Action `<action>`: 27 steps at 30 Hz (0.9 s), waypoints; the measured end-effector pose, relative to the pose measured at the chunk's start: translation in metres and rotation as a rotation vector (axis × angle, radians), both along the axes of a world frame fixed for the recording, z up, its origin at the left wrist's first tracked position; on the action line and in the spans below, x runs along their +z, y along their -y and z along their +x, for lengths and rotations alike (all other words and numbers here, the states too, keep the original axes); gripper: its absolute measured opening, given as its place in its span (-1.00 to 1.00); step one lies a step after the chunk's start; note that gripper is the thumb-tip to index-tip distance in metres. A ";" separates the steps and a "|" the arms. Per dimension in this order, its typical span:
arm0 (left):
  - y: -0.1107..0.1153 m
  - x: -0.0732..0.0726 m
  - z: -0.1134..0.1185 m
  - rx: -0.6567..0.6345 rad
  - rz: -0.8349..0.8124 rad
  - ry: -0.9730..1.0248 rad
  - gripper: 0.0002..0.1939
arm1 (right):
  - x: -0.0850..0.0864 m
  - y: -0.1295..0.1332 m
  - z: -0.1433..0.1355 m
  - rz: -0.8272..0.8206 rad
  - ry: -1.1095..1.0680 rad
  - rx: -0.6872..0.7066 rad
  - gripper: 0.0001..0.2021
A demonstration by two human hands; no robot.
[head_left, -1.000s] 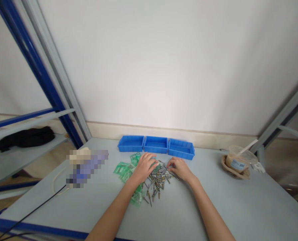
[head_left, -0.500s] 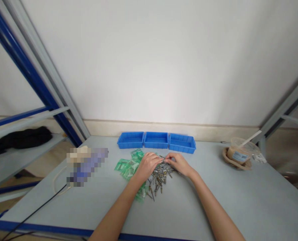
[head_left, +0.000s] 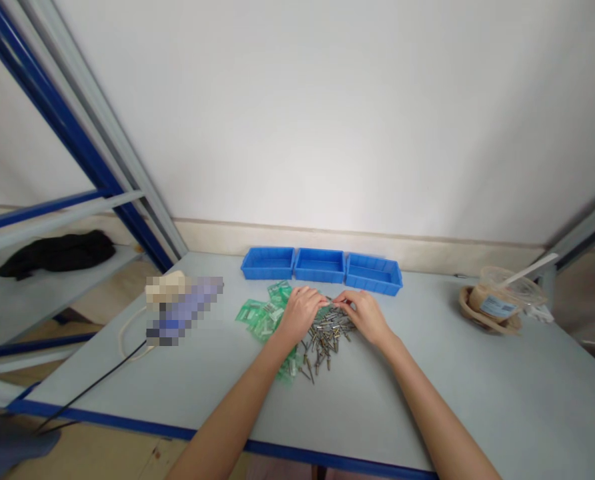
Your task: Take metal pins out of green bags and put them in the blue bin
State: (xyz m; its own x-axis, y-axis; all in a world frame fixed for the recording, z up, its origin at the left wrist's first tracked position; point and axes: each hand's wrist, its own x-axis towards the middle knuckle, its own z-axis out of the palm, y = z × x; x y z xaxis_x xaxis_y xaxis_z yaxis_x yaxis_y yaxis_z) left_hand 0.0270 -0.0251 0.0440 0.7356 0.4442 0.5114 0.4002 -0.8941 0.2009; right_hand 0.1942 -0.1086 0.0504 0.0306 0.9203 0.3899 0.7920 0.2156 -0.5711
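Above a pile of small metal pieces [head_left: 323, 341], my left hand [head_left: 302, 310] and my right hand [head_left: 361, 312] meet with their fingertips almost touching. Both hands are closed in a pinch around a small metal piece [head_left: 330, 301], mostly hidden by the fingers. Green plastic packets [head_left: 262, 320] lie to the left of the pile, some of them under my left hand and forearm. Behind the hands stand three blue trays in a row: left [head_left: 268, 264], middle [head_left: 320, 266] and right [head_left: 373, 274].
At the right sits a cup [head_left: 492, 303] in a brown holder [head_left: 470, 313]. A blurred-out purple item [head_left: 190, 310] with a black cable lies on the left of the grey table [head_left: 357, 413]. Black cloth [head_left: 57, 255] rests on a side shelf.
The camera view has shifted, so the table sits higher in the picture. Both hands keep their pinch over the pile, with little change against it.
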 end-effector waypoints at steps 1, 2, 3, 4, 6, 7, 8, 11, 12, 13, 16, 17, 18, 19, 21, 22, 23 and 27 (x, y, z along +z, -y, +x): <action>0.001 0.000 0.000 -0.005 -0.009 0.004 -0.78 | -0.001 0.000 0.001 0.001 0.009 -0.026 -0.83; 0.001 0.001 0.001 -0.007 -0.016 0.008 -0.78 | -0.002 -0.001 0.001 -0.003 0.006 -0.043 -0.82; 0.002 0.001 0.001 -0.007 -0.020 0.011 -0.78 | -0.002 -0.001 0.002 -0.012 -0.006 -0.051 -0.80; 0.003 0.001 0.001 -0.006 -0.020 0.011 -0.78 | -0.003 -0.002 0.002 -0.025 -0.022 -0.048 -0.78; 0.004 0.001 0.001 0.003 -0.012 0.005 -0.78 | -0.005 -0.003 0.002 -0.049 -0.060 -0.031 -0.77; 0.004 0.001 0.001 0.012 -0.007 0.002 -0.77 | -0.006 -0.003 0.002 -0.055 -0.071 -0.022 -0.77; 0.004 0.001 0.001 0.021 -0.005 0.002 -0.76 | -0.006 -0.003 0.002 -0.054 -0.072 -0.017 -0.78; 0.004 0.000 0.001 0.044 -0.014 0.009 -0.73 | -0.008 -0.003 0.001 -0.027 0.020 -0.034 -0.78; 0.004 0.000 0.002 0.047 -0.017 0.011 -0.73 | -0.008 -0.003 0.000 -0.018 0.069 -0.044 -0.77; 0.004 0.000 0.002 0.047 -0.020 0.015 -0.73 | -0.008 -0.002 0.000 -0.013 0.112 -0.054 -0.75; 0.005 0.001 0.002 0.026 -0.034 0.034 -0.75 | -0.005 -0.001 -0.001 -0.017 0.173 -0.072 -0.68; 0.005 0.001 0.002 0.017 -0.039 0.040 -0.76 | -0.005 0.000 -0.001 -0.021 0.178 -0.078 -0.66; 0.005 0.002 0.001 0.009 -0.040 0.042 -0.76 | -0.004 0.000 -0.002 -0.022 0.178 -0.084 -0.66; 0.006 0.003 0.001 0.006 -0.038 0.041 -0.76 | -0.003 0.000 -0.003 -0.021 0.172 -0.086 -0.68; 0.006 0.003 0.000 0.013 -0.028 0.037 -0.75 | -0.002 0.001 -0.005 -0.013 0.159 -0.066 -0.72; 0.006 0.003 0.000 0.016 -0.024 0.035 -0.74 | -0.002 0.001 -0.005 -0.007 0.159 -0.052 -0.73; 0.005 0.003 -0.001 0.016 -0.020 0.032 -0.73 | -0.003 0.001 -0.006 -0.002 0.167 -0.038 -0.73; 0.005 0.000 -0.001 0.002 -0.019 0.013 -0.69 | -0.006 0.001 -0.004 0.001 0.222 -0.033 -0.63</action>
